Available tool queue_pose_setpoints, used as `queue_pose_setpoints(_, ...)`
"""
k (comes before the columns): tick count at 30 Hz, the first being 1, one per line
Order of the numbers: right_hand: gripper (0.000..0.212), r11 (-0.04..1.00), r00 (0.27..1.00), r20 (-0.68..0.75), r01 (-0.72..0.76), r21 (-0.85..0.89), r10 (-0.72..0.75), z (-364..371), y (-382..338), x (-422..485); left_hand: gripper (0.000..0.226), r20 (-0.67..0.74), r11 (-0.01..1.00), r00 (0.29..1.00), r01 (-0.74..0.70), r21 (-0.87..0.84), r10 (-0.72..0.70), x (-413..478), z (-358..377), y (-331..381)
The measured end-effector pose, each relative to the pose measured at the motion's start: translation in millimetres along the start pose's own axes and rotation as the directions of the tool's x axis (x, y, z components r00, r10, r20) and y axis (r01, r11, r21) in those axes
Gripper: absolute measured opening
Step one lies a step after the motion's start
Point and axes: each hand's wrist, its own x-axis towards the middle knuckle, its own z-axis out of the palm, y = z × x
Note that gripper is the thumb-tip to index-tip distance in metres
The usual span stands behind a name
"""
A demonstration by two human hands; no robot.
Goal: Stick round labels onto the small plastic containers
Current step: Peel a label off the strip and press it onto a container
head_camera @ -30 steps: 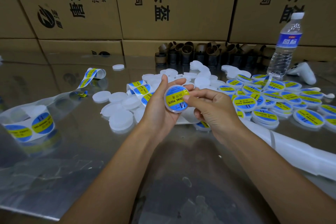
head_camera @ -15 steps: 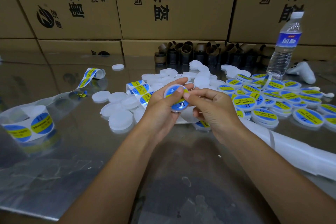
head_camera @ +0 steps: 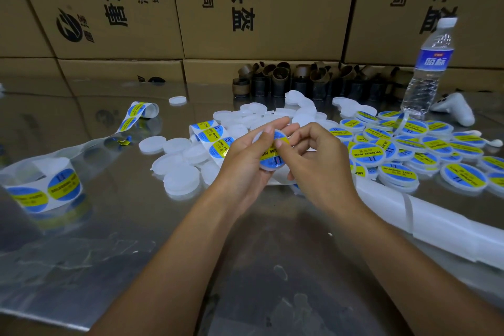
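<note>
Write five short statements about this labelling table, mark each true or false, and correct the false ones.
1. The left hand holds a round container bearing a blue and yellow label. True.
2. The water bottle lies on its side. False: it stands upright at the far right, in front of the boxes.
3. The labelled containers are heaped to the right of the hands. True.
4. The plain white containers are packed inside a box. False: they lie loose on the table, left of the hands.
5. The right hand rests flat on the table. False: it is raised, with its thumb on the held container's label.
</note>
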Motion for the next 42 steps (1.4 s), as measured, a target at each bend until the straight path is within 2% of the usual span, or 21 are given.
queue_pose_setpoints(4,0.030,0.948,0.993,0.049,0.113,-0.297,-0.104,-0.1,8.3,-2.8,0.025,0.028,0.998,1.000,-0.002,0.056,0.000,-0.6,-0.1,1.4)
queue_pose_setpoints(5,0.031,0.941,0.994,0.051,0.107,-0.321,-0.096,-0.2,9.2,-3.2,0.025,0.032,0.998,0.999,-0.003,0.058,0.001,-0.5,0.4,1.5)
queue_pose_setpoints(7,0.029,0.971,0.999,0.040,0.037,-0.238,-0.029,0.7,8.5,-2.3,0.027,0.034,0.999,0.999,-0.010,0.040,0.009,-0.2,1.2,1.4)
queue_pose_setpoints(10,0.020,0.994,0.994,0.061,-0.097,0.040,0.094,-0.4,2.6,1.9,0.028,0.044,1.000,0.999,-0.014,0.024,0.013,-0.1,1.2,1.2)
queue_pose_setpoints(12,0.021,0.979,0.988,0.098,-0.133,0.157,0.119,-3.5,0.9,4.4,0.028,0.054,0.999,0.998,-0.018,0.046,0.015,0.3,-0.3,0.4)
queue_pose_setpoints(14,0.023,0.969,0.985,0.123,-0.143,0.200,0.120,-5.4,0.6,5.5,0.029,0.051,0.997,0.999,-0.017,0.076,0.013,0.6,-1.8,-0.3)
queue_pose_setpoints(18,0.022,0.956,0.989,0.055,-0.148,0.252,0.138,-7.2,-0.7,8.0,0.031,0.008,0.985,1.000,-0.017,0.170,0.016,-0.1,-4.0,-2.1)
queue_pose_setpoints(22,0.022,0.954,0.988,-0.015,-0.145,0.264,0.154,-9.5,0.8,9.4,0.016,-0.071,0.930,0.997,0.004,0.367,0.024,-1.8,-5.9,-3.9)
queue_pose_setpoints(26,0.016,0.956,0.989,-0.004,-0.140,0.259,0.146,-9.0,1.9,8.0,0.014,-0.104,0.920,0.993,-0.006,0.392,0.050,-1.7,-4.1,-2.7)
queue_pose_setpoints(28,0.009,0.972,0.993,0.023,-0.119,0.203,0.117,-7.6,2.9,7.1,0.018,-0.122,0.924,0.990,-0.016,0.381,0.067,-1.9,-3.6,-1.9)
queue_pose_setpoints(31,0.009,0.988,0.994,0.066,-0.091,0.124,0.084,-5.1,3.2,4.9,0.025,-0.150,0.934,0.985,-0.025,0.356,0.083,-1.8,-3.0,-1.2)
queue_pose_setpoints(38,0.007,0.970,0.992,-0.009,-0.120,0.210,0.125,-6.2,1.6,6.0,0.020,-0.101,0.931,0.993,-0.016,0.365,0.057,-1.0,-3.7,-3.4)
queue_pose_setpoints(42,0.005,0.975,0.993,-0.009,-0.115,0.191,0.119,-5.7,1.4,5.5,0.020,-0.101,0.928,0.993,-0.023,0.371,0.065,-1.5,-4.7,-3.0)
